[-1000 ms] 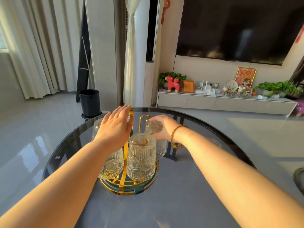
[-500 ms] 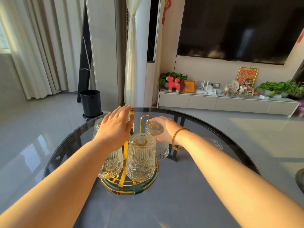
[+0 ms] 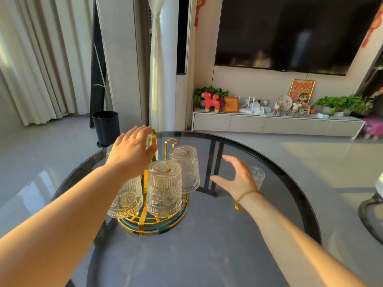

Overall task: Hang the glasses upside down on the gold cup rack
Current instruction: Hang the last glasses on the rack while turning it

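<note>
Glasses hang mouth-down on your gold cup rack [image 3: 152, 219], which stands left of centre on the round dark glass table [image 3: 207, 255]. In the head view, the nearest glass [image 3: 163, 189] sits at the front of the rack, ribbed on its upper part and with round flower patterns lower down. A second glass [image 3: 185, 168] hangs just behind it and to the right, slightly tilted. A third glass [image 3: 125, 198] hangs at the left, partly hidden by your left forearm. More glass shows behind your left hand, but you cannot tell its shape from here. A bare gold hook [image 3: 170, 142] rises at the far side of the rack.

Your left hand [image 3: 132, 151] is spread flat, palm down, fingers together and reaching toward the far side of the rack. Its fingertips lie at the gold loop [image 3: 153, 134] at the top of the rack, and whether they touch it you cannot tell. It grips nothing.

Your right hand [image 3: 238, 176] is wide open, fingers splayed and thumb pointing left, clear of the rack and holding nothing. A gold bracelet [image 3: 243, 196] circles that wrist. Just beyond the fingers, one more glass [image 3: 258, 175] stands on the table at the right, well apart from the rack and mostly hidden by the hand.
</note>
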